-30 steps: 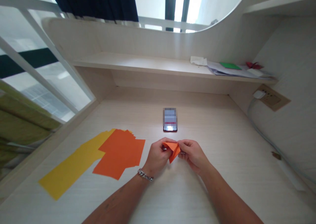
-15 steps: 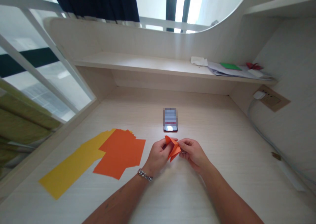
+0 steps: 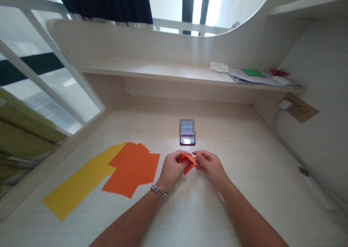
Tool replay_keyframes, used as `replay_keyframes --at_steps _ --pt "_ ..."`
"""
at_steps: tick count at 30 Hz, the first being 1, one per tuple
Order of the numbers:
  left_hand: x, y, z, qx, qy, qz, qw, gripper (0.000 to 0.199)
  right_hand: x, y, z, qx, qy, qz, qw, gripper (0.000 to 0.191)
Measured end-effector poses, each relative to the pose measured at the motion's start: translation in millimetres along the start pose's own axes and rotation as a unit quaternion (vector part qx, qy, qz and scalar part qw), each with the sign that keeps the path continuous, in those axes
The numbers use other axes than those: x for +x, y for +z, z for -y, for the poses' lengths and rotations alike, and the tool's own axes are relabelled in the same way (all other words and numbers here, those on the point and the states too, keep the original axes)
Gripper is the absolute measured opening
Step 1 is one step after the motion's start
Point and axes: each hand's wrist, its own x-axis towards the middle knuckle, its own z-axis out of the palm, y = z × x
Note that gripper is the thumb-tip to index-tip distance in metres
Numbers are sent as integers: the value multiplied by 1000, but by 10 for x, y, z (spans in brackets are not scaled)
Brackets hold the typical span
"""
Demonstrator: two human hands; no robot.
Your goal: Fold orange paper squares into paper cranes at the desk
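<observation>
A small folded piece of orange paper sits between my hands, just above the desk, with one point facing down. My left hand grips it from the left, and its fingers hide part of the fold. The fingertips of my right hand pinch its right edge. A silver chain bracelet circles my left wrist. To the left of my hands lie loose orange paper sheets, overlapping a yellow paper sheet. Beyond my hands, a smartphone lies on the pale wood desk.
A shelf at the back holds papers, a green card and a red folded paper piece. A wall socket panel with a white plug is on the right. White railings run along the left.
The orange paper's flaps have closed into a smaller, more compact shape. Both hands have shifted slightly toward the phone, and my right hand has eased a little to the left.
</observation>
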Motion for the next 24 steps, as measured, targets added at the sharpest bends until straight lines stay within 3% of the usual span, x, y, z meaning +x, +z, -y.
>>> replay_keyframes --at_steps 4,9,19,24 --pt "6 -17 63 49 9 -23 998 15 -47 53 -10 -103 -76 14 992 38" --pt "-3 3 106 67 27 -25 997 25 -42 80 -68 -182 -129 -53 973 19" --pt "-52 85 83 116 71 -14 991 36 -62 45 -61 -296 -147 -117 937 20" --pt "-38 84 114 102 54 -9 993 41 -72 61 -47 -310 -162 -110 930 24"
